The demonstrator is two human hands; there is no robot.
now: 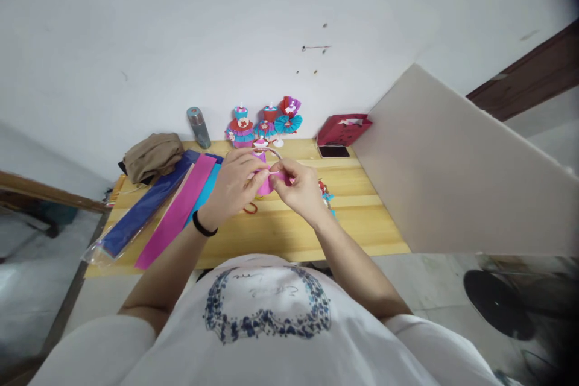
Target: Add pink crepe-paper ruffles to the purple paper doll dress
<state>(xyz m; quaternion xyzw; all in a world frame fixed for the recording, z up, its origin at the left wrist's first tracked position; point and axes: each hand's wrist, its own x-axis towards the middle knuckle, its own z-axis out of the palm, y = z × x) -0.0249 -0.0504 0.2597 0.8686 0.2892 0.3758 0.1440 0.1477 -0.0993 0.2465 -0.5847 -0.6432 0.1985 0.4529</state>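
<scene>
Above the middle of the table, both hands meet at a small piece of bright pink paper (266,187). My left hand (235,178) pinches its left side between thumb and fingers. On the other side, my right hand (298,186) is closed on its upper edge, thumb and fingertips together. A pale curved band (274,152) arches just behind the fingers; I cannot tell what it belongs to. Directly beyond stands a small doll-like dress figure (261,142), partly hidden by the hands. Below them lies a reddish-brown loop (251,208) on the table.
Several decorated dress figures (241,126) stand along the wall, near a flask (199,128). Pink (181,211) and blue paper strips (149,208) and brown cloth (154,157) lie left. A red bag (344,129), phone (333,151) and pale upright panel (452,175) are right.
</scene>
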